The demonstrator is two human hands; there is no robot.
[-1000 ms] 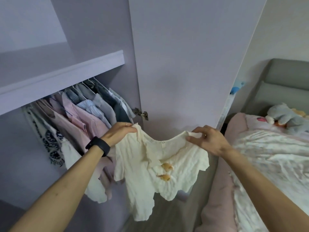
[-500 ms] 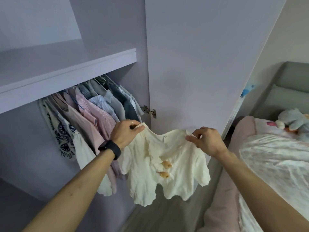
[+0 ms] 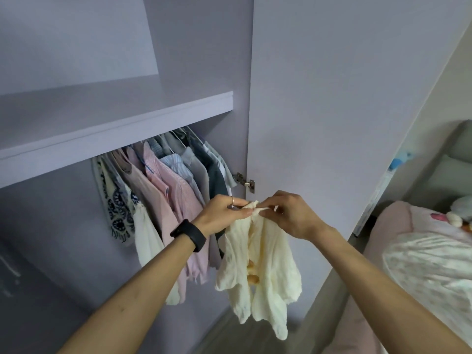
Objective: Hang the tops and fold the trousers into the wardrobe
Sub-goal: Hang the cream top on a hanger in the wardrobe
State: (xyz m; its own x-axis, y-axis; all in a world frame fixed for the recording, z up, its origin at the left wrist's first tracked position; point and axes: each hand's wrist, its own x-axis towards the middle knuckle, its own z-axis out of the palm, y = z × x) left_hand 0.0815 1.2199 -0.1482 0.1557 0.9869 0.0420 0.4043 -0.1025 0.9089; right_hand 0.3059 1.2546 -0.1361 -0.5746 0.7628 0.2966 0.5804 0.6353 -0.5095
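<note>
A small cream top (image 3: 260, 272) with orange patches hangs folded in half in front of the lilac wardrobe (image 3: 122, 123). My left hand (image 3: 224, 213), with a black watch on the wrist, pinches its bunched shoulders. My right hand (image 3: 291, 215) pinches the same bunch from the right, so both hands meet at the top of the garment. Under the shelf, several shirts (image 3: 173, 190) hang in a row on hangers.
The open wardrobe door (image 3: 344, 103) stands just behind my hands, its hinge (image 3: 245, 182) close to my left fingers. A bed with a pink and white cover (image 3: 429, 264) and a soft toy lies to the right. Grey floor shows below.
My hands have come together, folding the cream top in half at the shoulders. It was spread wide between them before. The view has moved closer to the wardrobe.
</note>
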